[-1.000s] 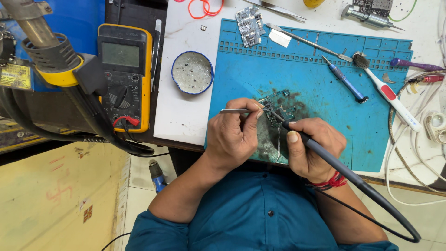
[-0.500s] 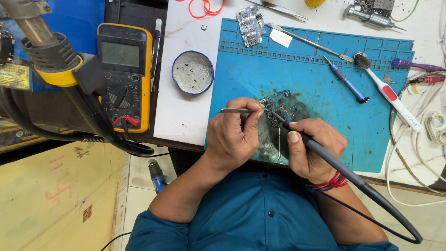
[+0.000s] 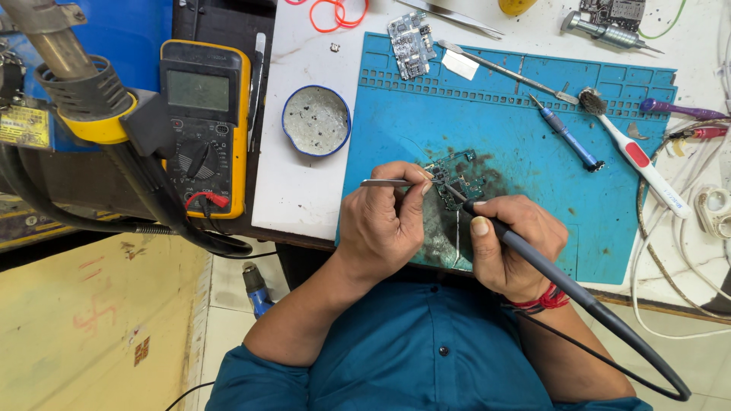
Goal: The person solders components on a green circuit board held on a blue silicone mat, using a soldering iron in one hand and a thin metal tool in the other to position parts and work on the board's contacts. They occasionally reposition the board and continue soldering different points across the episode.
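Circuit board (image 3: 457,179) on the mat (image 3: 609,152): my left hand (image 3: 384,228) pinches tweezers (image 3: 388,183) to steady it, my right hand (image 3: 514,243) grips the soldering iron (image 3: 533,255).

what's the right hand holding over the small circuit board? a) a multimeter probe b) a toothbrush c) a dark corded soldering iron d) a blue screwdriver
c: the right hand grips a dark corded soldering iron whose tip meets the small circuit board; the left hand holds tweezers.
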